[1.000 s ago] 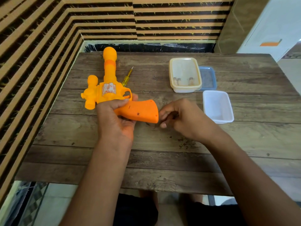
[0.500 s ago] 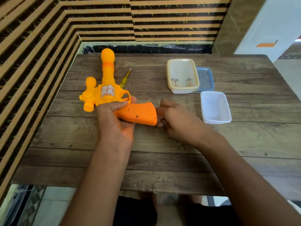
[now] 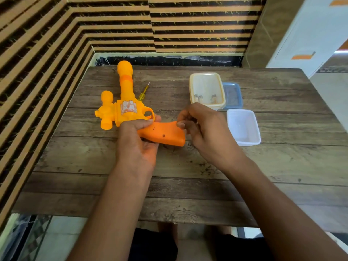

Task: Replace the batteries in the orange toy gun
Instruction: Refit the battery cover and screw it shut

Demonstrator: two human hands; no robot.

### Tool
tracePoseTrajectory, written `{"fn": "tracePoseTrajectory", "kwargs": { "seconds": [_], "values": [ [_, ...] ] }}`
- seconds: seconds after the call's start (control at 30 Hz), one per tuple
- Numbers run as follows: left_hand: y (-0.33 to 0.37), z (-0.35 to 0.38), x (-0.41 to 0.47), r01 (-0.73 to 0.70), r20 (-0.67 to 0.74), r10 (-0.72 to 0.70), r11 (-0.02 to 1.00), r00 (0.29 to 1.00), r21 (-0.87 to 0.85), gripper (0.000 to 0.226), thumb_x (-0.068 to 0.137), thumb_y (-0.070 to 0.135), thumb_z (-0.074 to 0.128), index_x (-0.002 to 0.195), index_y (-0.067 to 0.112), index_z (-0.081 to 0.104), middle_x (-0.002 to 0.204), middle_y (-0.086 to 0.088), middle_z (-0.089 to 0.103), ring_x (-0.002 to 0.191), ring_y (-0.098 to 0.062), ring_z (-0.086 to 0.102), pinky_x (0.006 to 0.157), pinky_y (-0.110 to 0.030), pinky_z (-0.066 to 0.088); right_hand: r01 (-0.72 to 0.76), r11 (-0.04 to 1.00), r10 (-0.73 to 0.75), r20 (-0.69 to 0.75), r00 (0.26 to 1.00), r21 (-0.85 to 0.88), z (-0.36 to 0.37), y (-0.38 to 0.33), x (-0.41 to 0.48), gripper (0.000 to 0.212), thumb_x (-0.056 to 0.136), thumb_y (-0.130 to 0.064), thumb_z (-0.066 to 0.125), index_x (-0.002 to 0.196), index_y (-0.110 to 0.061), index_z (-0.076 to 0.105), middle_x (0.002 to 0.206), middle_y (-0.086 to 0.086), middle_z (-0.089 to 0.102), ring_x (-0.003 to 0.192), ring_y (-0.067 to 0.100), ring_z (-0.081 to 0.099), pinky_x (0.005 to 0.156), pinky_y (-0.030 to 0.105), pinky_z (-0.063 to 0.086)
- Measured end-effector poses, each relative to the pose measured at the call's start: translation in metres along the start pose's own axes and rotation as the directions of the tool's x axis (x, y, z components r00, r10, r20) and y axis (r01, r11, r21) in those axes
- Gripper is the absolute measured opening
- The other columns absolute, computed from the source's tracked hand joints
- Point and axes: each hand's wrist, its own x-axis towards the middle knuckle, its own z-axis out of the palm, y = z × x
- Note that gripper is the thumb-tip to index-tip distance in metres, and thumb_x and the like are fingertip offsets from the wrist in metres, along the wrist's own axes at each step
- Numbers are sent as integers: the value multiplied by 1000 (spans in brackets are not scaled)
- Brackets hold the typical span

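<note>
my left hand grips the orange toy gun on the table's left, barrel pointing far. my right hand, fingers curled, pinches the handle's end, what it holds i cannot tell. i think i'm opening the battery cover; next needs the screwdriver.

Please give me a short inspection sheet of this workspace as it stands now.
Surface: wooden table, worn, dark specks.
Job's things: orange toy gun lying flat; screwdriver behind it; cream tub holding what look like batteries.
Clutter: blue lid; white tub, contents unclear.
Grippers: left hand grips the gun; right hand fingers at the grip's end.
Cables: nothing seen.
Surroundings: striped wall, white cabinet.
</note>
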Motion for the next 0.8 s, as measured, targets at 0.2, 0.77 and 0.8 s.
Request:
{"fn": "tracePoseTrajectory", "kwargs": {
  "seconds": [0.2,0.77,0.8],
  "values": [
    [-3,-4,4,11,-1,-11,1000,1000,-14,56,87,-9,56,141,4,56,136,-21,67,121,-35,68,102,-52,54,87,996,-87,5,996,21,10,2,-1,9,94,-12,63,89,-4,66,89,3,58,78,8,48,72,14,38],
    [-9,-3,12,60,-9,-61,996,998,-67,52,85,-8,58,137,-2,57,120,-23,72,119,-39,69,54,-29,57,-48,990,31,126,992,135,17,4,6,8,89,-23,70,93,-17,72,100,0,60,97,17,58,78,22,40],
    [-9,-3,12,55,2,-55,996,998,-64,53,85,-7,58,137,-3,57,116,-22,72,119,-40,69,55,-29,57,-43,988,24,127,992,147,18,4,6,7,89,-23,70,93,-17,72,100,-1,60,97,18,58,79,25,41]
  ]
}}
